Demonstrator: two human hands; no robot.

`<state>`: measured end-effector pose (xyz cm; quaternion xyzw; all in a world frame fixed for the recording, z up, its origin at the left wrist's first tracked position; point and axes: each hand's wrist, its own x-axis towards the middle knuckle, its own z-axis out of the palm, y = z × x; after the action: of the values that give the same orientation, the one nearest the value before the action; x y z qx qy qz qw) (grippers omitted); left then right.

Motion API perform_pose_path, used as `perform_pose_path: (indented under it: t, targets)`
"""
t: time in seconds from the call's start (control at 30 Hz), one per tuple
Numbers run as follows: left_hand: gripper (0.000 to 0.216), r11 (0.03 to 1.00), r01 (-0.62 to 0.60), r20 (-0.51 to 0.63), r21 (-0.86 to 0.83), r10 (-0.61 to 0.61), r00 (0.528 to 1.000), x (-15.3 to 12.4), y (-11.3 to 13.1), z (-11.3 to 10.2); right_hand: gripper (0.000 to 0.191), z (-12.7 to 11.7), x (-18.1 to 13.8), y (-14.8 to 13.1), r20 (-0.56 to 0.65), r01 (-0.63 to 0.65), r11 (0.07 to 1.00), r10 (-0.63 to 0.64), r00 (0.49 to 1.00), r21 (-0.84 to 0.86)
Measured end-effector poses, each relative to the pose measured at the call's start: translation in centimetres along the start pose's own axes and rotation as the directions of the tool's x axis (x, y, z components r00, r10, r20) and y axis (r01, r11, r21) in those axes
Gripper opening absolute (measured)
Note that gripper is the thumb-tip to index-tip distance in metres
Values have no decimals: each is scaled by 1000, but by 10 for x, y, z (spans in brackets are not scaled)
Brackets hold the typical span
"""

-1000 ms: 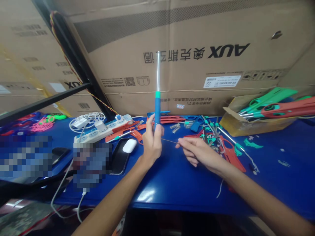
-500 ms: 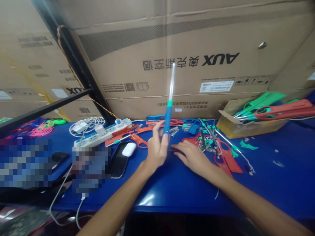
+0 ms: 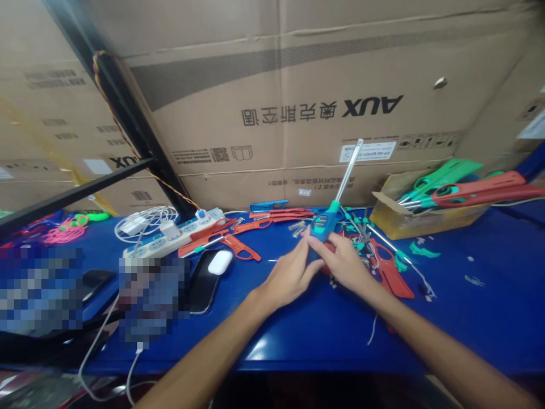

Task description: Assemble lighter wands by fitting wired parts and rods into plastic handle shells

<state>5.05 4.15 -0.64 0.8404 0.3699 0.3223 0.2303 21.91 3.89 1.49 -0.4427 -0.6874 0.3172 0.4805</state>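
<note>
A blue long-neck lighter [image 3: 324, 222] with a green collar and a metal tube tilts up and to the right above the table. Its body is wrapped by my left hand [image 3: 292, 275] from the left. My right hand [image 3: 347, 264] grips the same body from the right, with the thumb near the left fingers. Between the fingers the handle's lower part is mostly hidden. Just behind and right of my hands lie red lighter shells [image 3: 389, 270] and a heap of metal tubes with green parts and wires [image 3: 361, 241].
A cardboard box [image 3: 430, 224] of green and red lighters stands back right. Orange shells [image 3: 242, 248] lie by a white power strip [image 3: 166, 241]. A phone [image 3: 205, 292] with a white earbud case [image 3: 220, 262] is at left. Large cartons [image 3: 204, 113] rise behind the blue table [image 3: 272, 341].
The lighter has moved right and lower and leans right now, its side turned into view. My right hand has come up from the table and joined my left hand on it.
</note>
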Motion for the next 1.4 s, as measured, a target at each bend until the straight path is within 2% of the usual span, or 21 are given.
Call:
perform_pose_path:
  t: [0.07,0.23,0.33,0.47,0.63,0.8,0.97,1.13,1.3,1.4]
  targets:
    - [65,998,-55,38,36,54,998,0,2,-1,37,-3,1,1,-22,-7,999,6,1000,-35]
    - [56,993,-90,-22,76,92,996,2,4,-3,36,-14,7,1,-71,0,998,-5,997,-66]
    - [50,989,-113,-28,100,116,993,2,4,-3,31,-21,10,-2,-37,46,976,-55,998,-211]
    - [33,973,-110,-7,202,114,993,1,4,-5,29,-31,11,-2,-41,84,900,-112,993,-429]
    - [28,950,-191,75,246,178,981,1,6,-9,44,-36,11,3,-71,-22,780,-28,997,-626]
    - [28,944,-228,95,237,211,973,1,8,-9,52,-35,11,2,-105,-112,718,55,993,-687]
    - [28,939,-238,92,247,222,971,0,8,-9,36,-38,12,-1,-117,-126,619,56,992,-775]
    - [27,936,-229,100,267,209,973,0,8,-10,45,-38,12,-2,-107,-133,647,80,991,-751]
    - [27,934,-231,87,274,216,973,1,6,-11,38,-38,13,-5,-125,-160,572,100,987,-804]
    - [27,934,-226,87,278,210,974,1,5,-11,43,-39,13,-7,-117,-156,612,104,988,-775]
